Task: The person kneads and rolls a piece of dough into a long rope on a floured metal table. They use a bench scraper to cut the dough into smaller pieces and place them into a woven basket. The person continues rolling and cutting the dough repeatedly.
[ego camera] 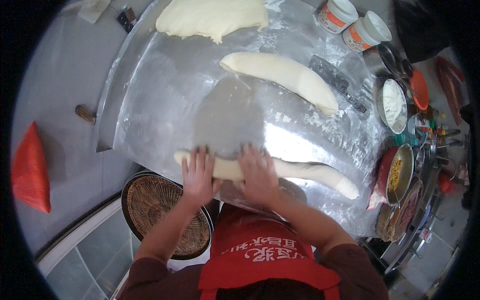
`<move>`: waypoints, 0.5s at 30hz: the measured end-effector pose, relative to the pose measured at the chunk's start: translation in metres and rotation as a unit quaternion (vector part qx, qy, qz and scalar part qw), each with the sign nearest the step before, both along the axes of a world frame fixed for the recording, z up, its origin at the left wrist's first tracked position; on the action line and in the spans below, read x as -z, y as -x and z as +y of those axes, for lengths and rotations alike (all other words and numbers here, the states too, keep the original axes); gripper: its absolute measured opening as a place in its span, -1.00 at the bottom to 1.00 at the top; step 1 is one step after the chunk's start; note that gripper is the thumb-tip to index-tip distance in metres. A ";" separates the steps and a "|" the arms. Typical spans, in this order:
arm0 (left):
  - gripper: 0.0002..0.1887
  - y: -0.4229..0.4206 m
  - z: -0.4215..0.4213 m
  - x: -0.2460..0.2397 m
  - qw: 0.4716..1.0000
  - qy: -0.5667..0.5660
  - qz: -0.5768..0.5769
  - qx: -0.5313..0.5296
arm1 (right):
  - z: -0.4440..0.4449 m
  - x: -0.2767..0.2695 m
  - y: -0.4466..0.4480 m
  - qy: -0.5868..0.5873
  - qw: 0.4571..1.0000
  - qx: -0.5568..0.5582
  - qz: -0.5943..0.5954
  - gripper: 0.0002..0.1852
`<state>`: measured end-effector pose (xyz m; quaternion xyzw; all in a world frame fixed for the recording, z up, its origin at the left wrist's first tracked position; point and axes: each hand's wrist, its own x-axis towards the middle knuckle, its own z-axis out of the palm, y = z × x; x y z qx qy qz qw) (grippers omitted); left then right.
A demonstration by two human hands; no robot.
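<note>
A long dough roll (228, 168) lies across the near part of a floured metal worktop (168, 101). My left hand (198, 174) rests flat on it near its left end, fingers spread. My right hand (258, 172), somewhat blurred, presses on the roll's middle with its palm down. The roll runs on to the right, thinner past my right hand. Beyond, a thicker dough roll (281, 75) lies apart from it, beside a dough cutter (330, 75) with a dark handle. A large flat sheet of dough (213, 17) lies at the far edge of the worktop.
Two white tubs (337, 15) stand at the far right. A bowl of white flour (393, 103) and a metal bowl of yellow bits (399, 174) are along the right edge. A round woven basket (165, 213) stands below the worktop at left, a red bag (32, 170) farther left.
</note>
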<state>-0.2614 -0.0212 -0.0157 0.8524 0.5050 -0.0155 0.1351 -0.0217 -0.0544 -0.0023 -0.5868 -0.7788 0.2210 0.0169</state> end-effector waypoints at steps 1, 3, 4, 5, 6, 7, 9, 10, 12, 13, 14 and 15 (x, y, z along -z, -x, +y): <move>-0.09 -0.015 0.034 -0.009 1.000 -0.003 0.015 -0.021 | 0.036 -0.003 0.000 -0.022 0.999 0.039 -0.009 -0.14; -0.14 -0.029 0.106 -0.002 0.996 -0.055 0.012 -0.070 | 0.099 0.002 0.001 -0.104 0.986 0.123 -0.054 -0.20; -0.16 -0.032 0.137 0.003 0.990 -0.105 -0.006 -0.094 | 0.130 0.007 -0.004 -0.141 0.979 0.134 -0.054 -0.19; -0.18 -0.034 0.162 0.004 0.992 -0.099 -0.022 -0.072 | 0.147 0.011 -0.008 -0.176 0.972 0.146 -0.054 -0.18; -0.20 -0.029 0.181 0.000 0.994 -0.091 -0.034 -0.057 | 0.149 0.011 -0.003 -0.159 0.982 0.096 -0.039 -0.19; -0.22 -0.026 0.190 -0.001 0.995 -0.083 -0.047 -0.035 | 0.152 0.009 -0.002 -0.141 0.988 0.051 -0.025 -0.20; -0.21 -0.005 0.164 -0.002 0.996 -0.014 -0.075 0.049 | 0.141 0.011 0.008 -0.069 0.995 -0.050 -0.046 -0.21; -0.20 0.011 0.143 -0.003 0.992 0.019 -0.087 0.092 | 0.115 0.014 0.022 -0.015 0.991 -0.108 -0.079 -0.22; -0.15 0.047 0.081 0.005 0.986 -0.058 -0.103 0.117 | 0.063 -0.023 0.043 0.105 0.983 -0.143 -0.054 -0.13; -0.09 0.051 0.054 0.000 0.995 -0.009 -0.048 0.086 | 0.023 -0.009 0.044 0.104 0.983 -0.148 -0.012 -0.12; -0.04 0.058 0.026 -0.006 0.998 0.041 0.013 0.049 | -0.004 0.010 0.044 0.103 0.981 -0.158 0.034 -0.11; 0.01 0.070 -0.001 0.006 0.999 0.006 -0.025 0.034 | -0.001 0.011 0.045 0.100 0.984 -0.141 0.043 -0.11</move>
